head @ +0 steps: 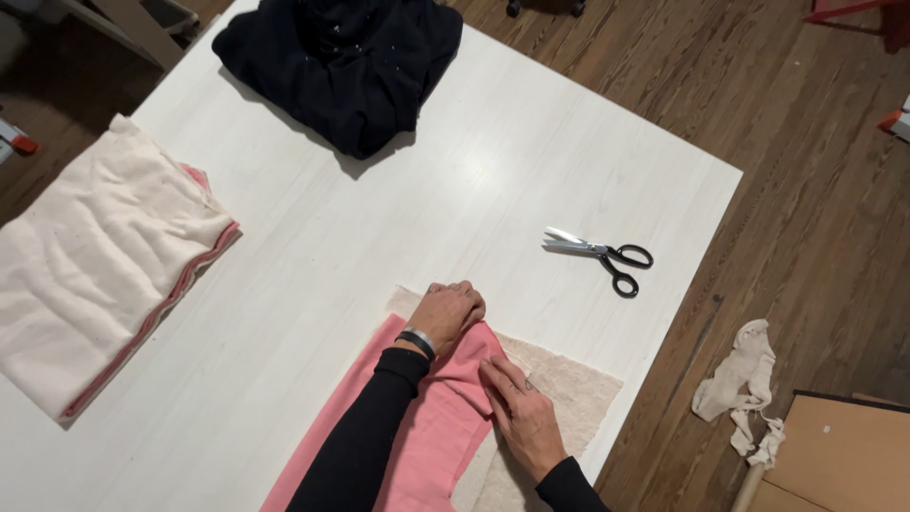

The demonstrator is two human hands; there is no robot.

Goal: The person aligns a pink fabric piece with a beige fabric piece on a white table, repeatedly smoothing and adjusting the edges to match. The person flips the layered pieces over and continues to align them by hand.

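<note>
Both hands press pink cloth [427,436] at the bench's [379,246] near edge: left hand [447,313] seemingly fisted, right hand [521,417] flat.

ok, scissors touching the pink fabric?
Apart. The head view shows the black-handled scissors lying on bare white table, with table surface between them and the pink fabric under both hands.

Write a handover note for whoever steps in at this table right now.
Left hand: knuckles down, pressing the far end of the pink cloth.
Right hand: flat on the pink cloth's right edge, over the cream cloth beneath.
Scissors: closed, untouched, beyond the hands.
Done: pink laid on cream near the white table edge.
Left: nothing cut yet.
</note>
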